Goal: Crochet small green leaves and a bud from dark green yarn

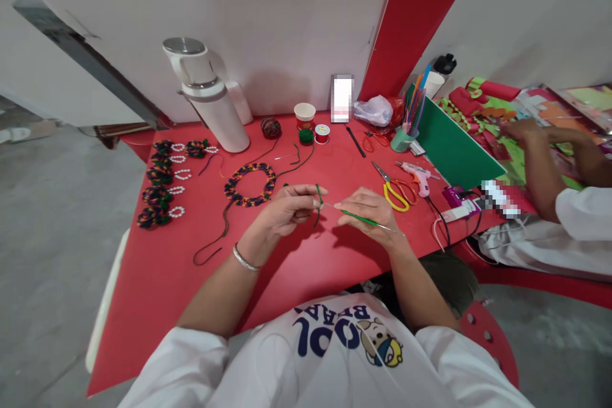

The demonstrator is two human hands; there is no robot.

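Both hands pinch shut over the near middle of the red table: the left hand holds the green yarn between thumb and forefinger, the right hand holds the green crochet hook. The hook lies left to right (its right end a little nearer), and its thin tip points left at the yarn, just beside the left fingertips.

Even, bright overhead light; soft shadows under hands on table; wide-angle bending at edges; focus sharp.
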